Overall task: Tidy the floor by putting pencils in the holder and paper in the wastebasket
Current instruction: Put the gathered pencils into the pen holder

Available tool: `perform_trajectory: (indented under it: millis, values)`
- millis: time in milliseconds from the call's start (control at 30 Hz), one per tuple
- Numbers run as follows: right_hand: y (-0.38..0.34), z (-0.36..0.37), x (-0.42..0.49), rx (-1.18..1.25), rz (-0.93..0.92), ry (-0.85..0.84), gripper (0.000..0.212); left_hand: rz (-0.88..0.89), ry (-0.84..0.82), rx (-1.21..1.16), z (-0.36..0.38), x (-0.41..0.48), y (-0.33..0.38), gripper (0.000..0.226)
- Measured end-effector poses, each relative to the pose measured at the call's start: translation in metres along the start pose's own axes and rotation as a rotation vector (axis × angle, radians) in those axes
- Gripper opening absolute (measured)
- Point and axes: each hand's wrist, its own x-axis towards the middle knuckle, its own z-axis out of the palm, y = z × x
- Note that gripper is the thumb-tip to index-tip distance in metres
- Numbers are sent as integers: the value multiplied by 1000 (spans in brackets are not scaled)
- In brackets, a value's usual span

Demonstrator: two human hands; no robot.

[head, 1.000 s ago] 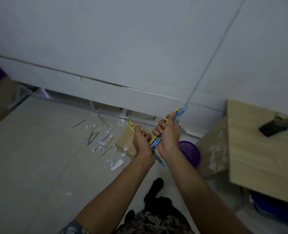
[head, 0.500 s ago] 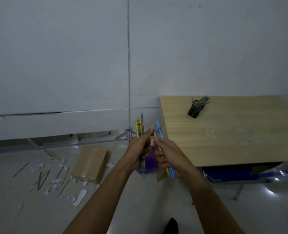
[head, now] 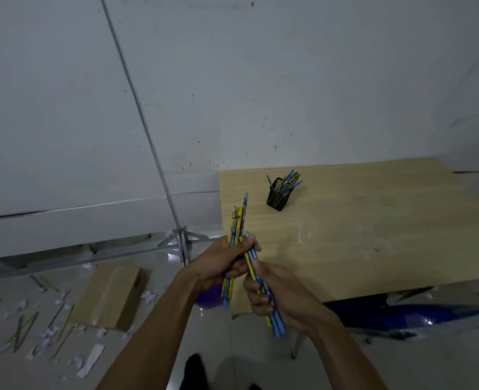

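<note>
Since half a second ago, your view is tilting so the worktop [head: 373, 235] fills more of the frame, and the two pencil bundles are crossing near its front left corner. Your left hand [head: 221, 266] is clenching the taller bundle of pencils [head: 237, 226], tips standing nearly upright, while your right hand [head: 272, 294] is gripping a second bundle [head: 263, 288] slanting down and away from the corner. The black mesh holder [head: 277, 194] is sitting well back on the worktop, leaning, already bristling with pencils.

You seem to be merging the bundles, so be squaring the ends together before you are reaching across; loose ends may be catching on the holder's rim or on pencils already inside. Since the holder is leaning, be steadying it with one hand while lowering the bundle in. More pencils and paper scraps [head: 44, 333] are lying on the floor, left of the cardboard box [head: 111, 296]. The purple wastebasket [head: 208, 298] is peeking from below your left hand.
</note>
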Motion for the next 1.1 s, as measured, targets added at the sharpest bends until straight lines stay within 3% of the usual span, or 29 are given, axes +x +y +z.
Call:
perform_trajectory:
  millis: [100, 233, 333, 433, 500, 567, 633, 733, 833, 1100]
  values:
    - [-18, -31, 22, -180, -4, -15, 34, -73, -54, 83, -10, 36, 15, 44]
    - [-56, -61, 55, -744, -13, 130, 36, -124, -153, 138, -29, 89, 34, 38]
    - [-83, -86, 84, -862, -15, 153, 38, -156, -168, 143, -44, 136, 46, 45]
    - [-103, -118, 114, -863, -69, 320, 31, -177, -1, 211, -56, 181, 53, 61]
    - [-118, -145, 137, -869, -173, 557, 30, -167, 95, 145, -66, 209, 55, 64]
    - [-130, -174, 155, -751, -276, 780, 30, -209, 132, -54, -77, 229, 54, 54]
    - [-141, -205, 172, -635, -316, 896, 28, -266, 140, -187, -84, 243, 50, 37]
    - [-156, -244, 197, -640, -315, 955, 33, -287, 183, -279, -89, 260, 40, 32]
    - [-166, -271, 219, -893, -302, 1020, 42, -263, 274, -345, -84, 272, 38, 35]
    - [-147, -333, 253, -1210, -276, 960, 37, -65, 613, -358, -56, 348, 49, 42]
